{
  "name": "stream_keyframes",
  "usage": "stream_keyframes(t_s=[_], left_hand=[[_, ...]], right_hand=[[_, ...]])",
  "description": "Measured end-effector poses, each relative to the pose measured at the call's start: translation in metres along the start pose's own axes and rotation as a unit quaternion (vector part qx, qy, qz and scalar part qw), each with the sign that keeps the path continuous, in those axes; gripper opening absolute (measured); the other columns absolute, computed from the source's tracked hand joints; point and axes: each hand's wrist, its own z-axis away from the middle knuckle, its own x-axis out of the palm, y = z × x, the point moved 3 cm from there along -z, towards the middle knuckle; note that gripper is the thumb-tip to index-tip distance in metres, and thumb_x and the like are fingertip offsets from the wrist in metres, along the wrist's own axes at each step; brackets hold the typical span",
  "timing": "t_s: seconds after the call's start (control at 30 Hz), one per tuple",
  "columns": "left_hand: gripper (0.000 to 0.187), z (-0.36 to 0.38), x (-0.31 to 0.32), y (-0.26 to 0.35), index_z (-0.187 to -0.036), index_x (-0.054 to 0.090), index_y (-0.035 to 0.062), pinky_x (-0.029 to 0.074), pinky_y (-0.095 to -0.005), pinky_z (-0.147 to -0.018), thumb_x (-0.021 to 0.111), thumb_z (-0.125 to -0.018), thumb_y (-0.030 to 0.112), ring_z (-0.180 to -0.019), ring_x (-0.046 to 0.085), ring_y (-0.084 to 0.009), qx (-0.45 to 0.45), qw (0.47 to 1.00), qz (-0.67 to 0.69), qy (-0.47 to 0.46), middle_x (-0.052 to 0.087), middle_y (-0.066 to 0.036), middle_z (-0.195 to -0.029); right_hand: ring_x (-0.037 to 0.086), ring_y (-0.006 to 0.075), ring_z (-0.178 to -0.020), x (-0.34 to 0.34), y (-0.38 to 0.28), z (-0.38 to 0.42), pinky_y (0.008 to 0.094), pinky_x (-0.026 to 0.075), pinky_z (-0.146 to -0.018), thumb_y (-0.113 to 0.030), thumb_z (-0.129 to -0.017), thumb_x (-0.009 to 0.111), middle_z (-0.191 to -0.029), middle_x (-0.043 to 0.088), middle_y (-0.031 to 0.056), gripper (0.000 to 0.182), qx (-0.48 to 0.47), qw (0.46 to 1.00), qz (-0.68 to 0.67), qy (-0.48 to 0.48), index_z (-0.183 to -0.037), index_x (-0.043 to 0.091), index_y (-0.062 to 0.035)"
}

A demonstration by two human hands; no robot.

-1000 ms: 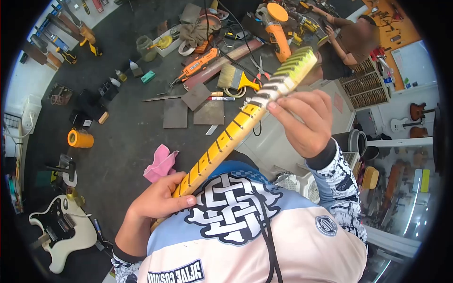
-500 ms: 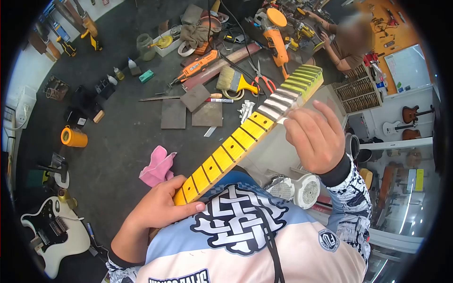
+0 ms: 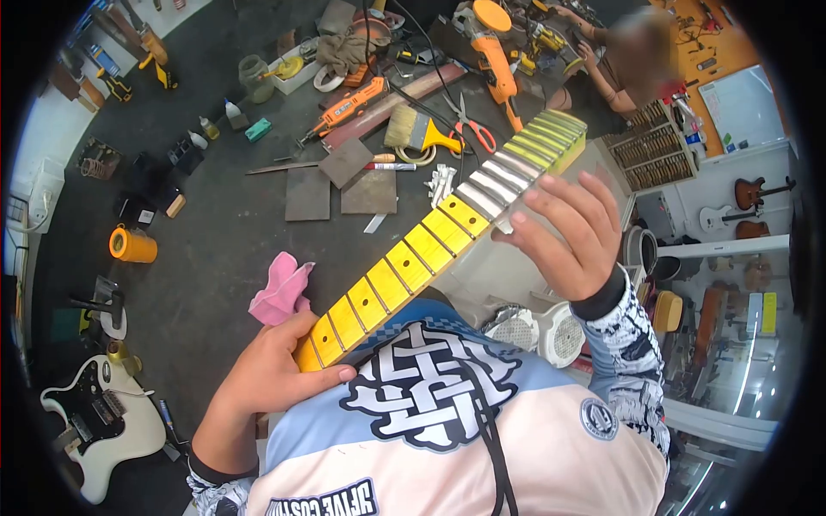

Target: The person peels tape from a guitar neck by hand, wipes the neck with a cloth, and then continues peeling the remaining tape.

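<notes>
A yellow guitar neck [image 3: 385, 279] with dark frets and dot inlays slants across in front of my chest. My left hand [image 3: 280, 357] is wrapped round its near end, thumb on one side and fingers on the other. Strips of whitish tape [image 3: 496, 182] lie between the frets further up, and the far end has greenish-yellow strips [image 3: 551, 138]. My right hand [image 3: 572, 232] is beside the taped part, fingers apart and loosely bent. Its thumb tip is right at the neck's edge, close to a small loose end of tape.
A pink cloth [image 3: 281, 288] lies on the dark bench beyond my left hand. Further back are flat dark plates [image 3: 368, 191], a wide brush [image 3: 409, 131], red-handled pliers [image 3: 469, 129] and an orange rotary tool [image 3: 353, 103]. A white guitar body [image 3: 129, 439] lies at left; another person [image 3: 632, 64] works at back right.
The neck and my left hand have shifted slightly left and down in view. My right hand's curled fingers have spread apart beside the taped part.
</notes>
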Motion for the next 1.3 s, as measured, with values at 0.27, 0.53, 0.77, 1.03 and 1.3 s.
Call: stream_keyframes(t_s=[0.27, 0.53, 0.77, 1.03, 1.3], left_hand=[[0.056, 0.006, -0.005, 0.003, -0.11, 0.065, -0.0033, 0.048, -0.0288, -0.069, 0.09, -0.074, 0.033, -0.071, 0.061, -0.0136, 0.004, 1.0, -0.007, 0.019, 0.067, -0.01, -0.082], [0.06, 0.014, -0.012, 0.009, -0.108, 0.065, -0.0014, 0.053, -0.0393, -0.061, 0.089, -0.073, 0.042, -0.064, 0.07, -0.0372, 0.023, 0.983, -0.145, 0.113, 0.067, -0.019, -0.07], [0.055, 0.02, -0.011, 0.024, -0.105, 0.06, -0.0002, 0.054, -0.0397, -0.063, 0.088, -0.072, 0.033, -0.068, 0.07, -0.04, 0.029, 0.948, -0.254, 0.19, 0.068, -0.022, -0.075], [0.05, 0.025, -0.007, 0.023, -0.097, 0.055, 0.0028, 0.054, -0.0407, -0.059, 0.088, -0.074, 0.032, -0.065, 0.069, -0.0381, 0.033, 0.921, -0.319, 0.223, 0.067, -0.019, -0.071], [0.05, 0.03, -0.002, 0.02, -0.094, 0.052, 0.0053, 0.053, -0.0411, -0.056, 0.088, -0.074, 0.035, -0.063, 0.069, -0.0352, 0.034, 0.898, -0.367, 0.24, 0.067, -0.017, -0.071]], right_hand=[[0.069, 0.018, -0.101, 0.004, -0.01, 0.002, 0.0422, 0.046, -0.095, -0.013, -0.074, 0.081, -0.109, 0.069, -0.0021, 0.027, 0.014, 0.999, -0.028, 0.006, -0.101, 0.076, -0.0174], [0.069, 0.0176, -0.098, 0.011, -0.02, -0.007, 0.0435, 0.045, -0.096, -0.014, -0.074, 0.078, -0.105, 0.07, -0.0016, 0.024, 0.014, 0.999, -0.028, -0.021, -0.097, 0.075, -0.0142], [0.067, 0.0189, -0.097, 0.016, -0.014, -0.025, 0.0456, 0.046, -0.096, -0.014, -0.074, 0.073, -0.1, 0.07, -0.0013, 0.018, 0.026, 0.997, -0.049, -0.055, -0.092, 0.073, -0.0116], [0.067, 0.0196, -0.091, 0.035, -0.007, -0.047, 0.0416, 0.048, -0.09, -0.012, -0.074, 0.074, -0.094, 0.068, 0.0, 0.014, 0.009, 0.992, -0.106, -0.067, -0.087, 0.069, -0.0098], [0.067, 0.0213, -0.089, 0.053, 0.004, -0.063, 0.0383, 0.047, -0.085, -0.01, -0.077, 0.073, -0.089, 0.068, 0.0008, 0.01, -0.007, 0.984, -0.163, -0.067, -0.086, 0.068, -0.0102]])
